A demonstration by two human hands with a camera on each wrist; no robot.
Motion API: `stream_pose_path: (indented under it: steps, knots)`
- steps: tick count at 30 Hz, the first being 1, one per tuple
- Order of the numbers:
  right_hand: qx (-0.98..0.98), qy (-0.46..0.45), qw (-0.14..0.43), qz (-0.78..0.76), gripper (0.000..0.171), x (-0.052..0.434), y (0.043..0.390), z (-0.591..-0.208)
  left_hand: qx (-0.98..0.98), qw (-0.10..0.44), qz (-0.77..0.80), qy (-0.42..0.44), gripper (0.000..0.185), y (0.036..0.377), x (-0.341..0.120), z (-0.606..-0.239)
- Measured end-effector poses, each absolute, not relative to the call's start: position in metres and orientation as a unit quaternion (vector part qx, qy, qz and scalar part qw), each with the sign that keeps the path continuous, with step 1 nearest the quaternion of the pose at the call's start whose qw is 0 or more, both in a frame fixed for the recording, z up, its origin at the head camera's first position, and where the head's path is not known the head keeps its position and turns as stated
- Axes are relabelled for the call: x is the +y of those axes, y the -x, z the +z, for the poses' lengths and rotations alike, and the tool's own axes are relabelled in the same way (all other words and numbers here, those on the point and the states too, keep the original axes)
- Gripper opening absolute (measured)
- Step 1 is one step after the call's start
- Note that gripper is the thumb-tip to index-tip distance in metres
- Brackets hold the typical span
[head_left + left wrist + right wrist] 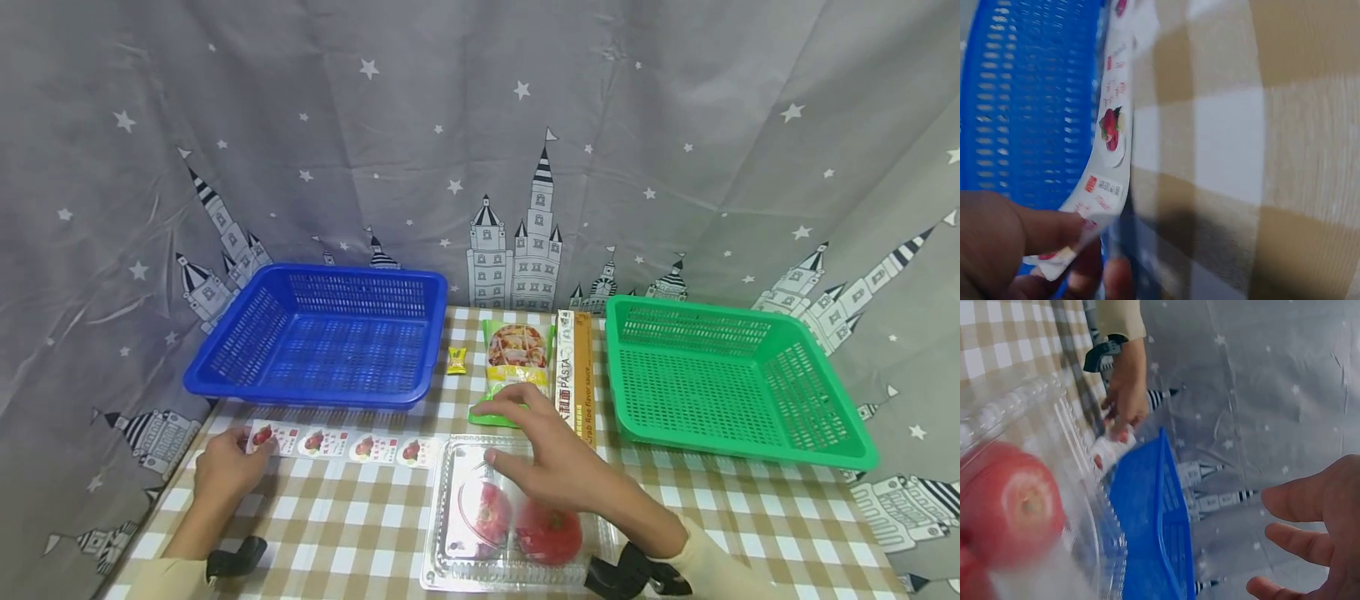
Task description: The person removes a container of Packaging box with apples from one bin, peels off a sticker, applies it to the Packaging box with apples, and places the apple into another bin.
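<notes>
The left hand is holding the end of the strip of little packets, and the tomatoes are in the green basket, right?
Not quite. The left hand does pinch the end of the strip of little packets, but the tomatoes sit in a clear plastic box on the checked table, under the right hand. The head view shows the green basket holding nothing.

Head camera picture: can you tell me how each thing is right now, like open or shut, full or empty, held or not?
Blue plastic basket: empty, upright.
Green plastic basket: empty, upright.
Clear plastic clamshell box: lid shut, red tomatoes inside.
Strip of white snack packets: lying flat, one end pinched by left hand.
Green snack bag: sealed, lying flat.
Long pasta box: shut, lying flat.
Small yellow candy: wrapped.
Right hand: open above clamshell box, holds nothing.
</notes>
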State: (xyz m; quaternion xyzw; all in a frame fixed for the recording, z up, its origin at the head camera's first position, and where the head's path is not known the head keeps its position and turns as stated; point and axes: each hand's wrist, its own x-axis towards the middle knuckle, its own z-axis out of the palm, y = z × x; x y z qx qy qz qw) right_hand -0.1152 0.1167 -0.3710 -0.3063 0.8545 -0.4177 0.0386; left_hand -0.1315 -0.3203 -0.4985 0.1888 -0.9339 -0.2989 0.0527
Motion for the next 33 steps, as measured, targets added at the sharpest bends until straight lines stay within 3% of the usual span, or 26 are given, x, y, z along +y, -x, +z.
stream_pose_path:
  steps: [4, 11, 16, 21, 29, 33]
  knots:
    - [0.852, 0.334, 0.057, -0.4, 0.042, 0.103, 0.121, -0.367, -0.92, 0.07, -0.351, -0.156, 0.028, 0.125, -0.307, -0.487]
    - [0.849, 0.393, 0.069, -0.346, 0.034, 0.069, 0.133, -0.363, -0.892, 0.032, -0.442, -0.086, 0.043, 0.112, -0.282, -0.464]
    - [0.839, 0.44, 0.075, -0.311, 0.029, 0.037, 0.142, -0.366, -0.88, 0.04, -0.469, -0.063, 0.036, 0.109, -0.266, -0.454]
    - [0.835, 0.471, 0.051, -0.28, 0.032, 0.004, 0.152, -0.376, -0.865, 0.049, -0.497, -0.05, 0.027, 0.109, -0.254, -0.446]
    - [0.869, 0.444, 0.013, -0.219, 0.046, -0.038, 0.162, -0.387, -0.853, 0.033, -0.52, -0.006, 0.021, 0.108, -0.244, -0.443]
    - [0.882, 0.438, -0.008, -0.175, 0.04, -0.049, 0.166, -0.391, -0.849, 0.029, -0.527, 0.006, 0.018, 0.108, -0.241, -0.444]
